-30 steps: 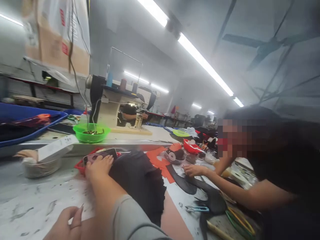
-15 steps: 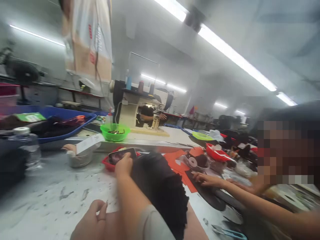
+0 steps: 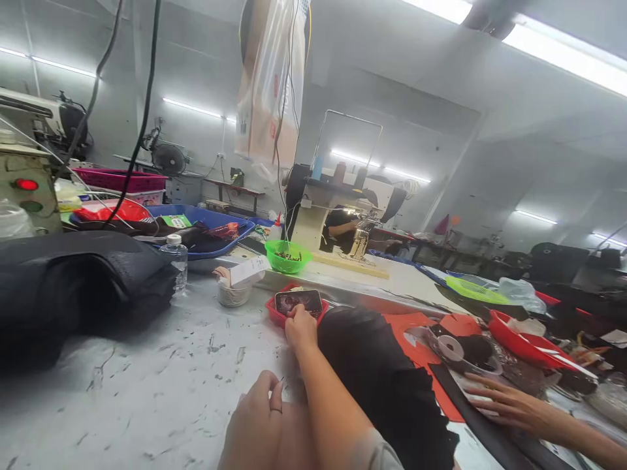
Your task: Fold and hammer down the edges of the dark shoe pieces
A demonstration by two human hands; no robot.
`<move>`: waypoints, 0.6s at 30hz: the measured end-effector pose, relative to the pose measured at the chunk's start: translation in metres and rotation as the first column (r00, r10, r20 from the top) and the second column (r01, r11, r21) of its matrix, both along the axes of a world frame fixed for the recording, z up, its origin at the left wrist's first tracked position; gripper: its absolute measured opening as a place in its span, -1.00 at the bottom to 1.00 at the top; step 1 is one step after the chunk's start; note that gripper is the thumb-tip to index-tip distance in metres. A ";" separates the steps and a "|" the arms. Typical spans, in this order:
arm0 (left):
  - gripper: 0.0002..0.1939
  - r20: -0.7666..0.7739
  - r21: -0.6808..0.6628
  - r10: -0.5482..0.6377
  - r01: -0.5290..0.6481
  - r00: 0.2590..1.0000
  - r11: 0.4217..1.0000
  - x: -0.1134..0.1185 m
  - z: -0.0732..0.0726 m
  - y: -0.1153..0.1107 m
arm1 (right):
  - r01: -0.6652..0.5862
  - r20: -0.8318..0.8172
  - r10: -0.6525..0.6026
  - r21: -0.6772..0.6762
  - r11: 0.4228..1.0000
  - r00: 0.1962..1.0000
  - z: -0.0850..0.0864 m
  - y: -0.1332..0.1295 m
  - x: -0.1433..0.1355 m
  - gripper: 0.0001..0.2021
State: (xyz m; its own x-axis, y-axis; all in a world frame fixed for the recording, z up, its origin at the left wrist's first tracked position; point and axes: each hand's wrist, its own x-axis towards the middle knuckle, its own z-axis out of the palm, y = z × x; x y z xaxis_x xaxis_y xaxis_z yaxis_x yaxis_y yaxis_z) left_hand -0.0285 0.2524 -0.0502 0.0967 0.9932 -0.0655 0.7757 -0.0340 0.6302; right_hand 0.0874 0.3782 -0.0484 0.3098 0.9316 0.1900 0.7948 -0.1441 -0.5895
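Observation:
My right hand reaches forward to a phone with a lit screen, propped in a red plastic basket. One fingertip lies over the phone's lower edge and the other fingers are curled; what is under them is hidden. Near the bottom, my left hand, a ring on one finger, is closed with thumb and finger pinched. A thin dark tip shows at the pinch, too small to name. Black sheet material with a ragged edge lies beside my right forearm, partly over orange pieces.
At right a co-worker's hand rests on a dark strip. Behind stand a sewing machine, a green basket and a small tub. A bottle and black bundle are left; a red tray is right.
The view has swung left, so more of the left side shows. My right hand stays at the phone and my left stays pinched. The co-worker's fingers have spread flatter.

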 end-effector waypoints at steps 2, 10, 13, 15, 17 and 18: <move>-0.79 0.005 0.004 -0.010 0.010 1.000 1.000 0.000 -0.001 0.000 | -0.041 0.043 0.040 0.016 0.999 0.998 -0.001 -0.003 -0.004 -0.88; -0.78 -0.003 0.017 -0.020 0.020 1.000 1.000 0.002 -0.002 0.000 | -0.071 -0.003 0.072 0.096 0.993 0.997 -0.007 -0.007 -0.004 -0.81; -0.78 -0.013 0.037 -0.018 0.019 1.000 0.999 0.002 -0.004 0.002 | -0.065 -0.098 0.081 0.154 0.986 0.992 -0.002 -0.004 -0.007 -0.82; -0.78 -0.012 0.055 -0.025 0.025 1.000 0.998 0.001 -0.006 0.002 | -0.058 -0.183 0.098 0.209 0.976 0.978 0.010 -0.008 -0.010 -0.81; -0.78 -0.007 0.076 -0.030 0.030 1.000 0.997 -0.001 -0.007 0.002 | -0.059 -0.262 0.136 0.283 0.957 0.955 0.026 -0.026 -0.010 -0.78; -0.79 -0.007 0.087 -0.030 0.031 1.000 0.996 -0.002 -0.006 0.002 | -0.060 -0.295 0.160 0.321 0.945 0.942 0.034 -0.042 -0.007 -0.76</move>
State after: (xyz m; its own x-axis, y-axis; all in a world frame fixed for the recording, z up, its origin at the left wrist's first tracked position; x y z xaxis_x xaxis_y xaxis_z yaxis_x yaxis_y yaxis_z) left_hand -0.0302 0.2545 -0.0564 0.1269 0.9917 0.0210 0.7768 -0.1125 0.6196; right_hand 0.0803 0.3365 -0.0141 0.2985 0.8759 0.3791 0.5628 0.1593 -0.8111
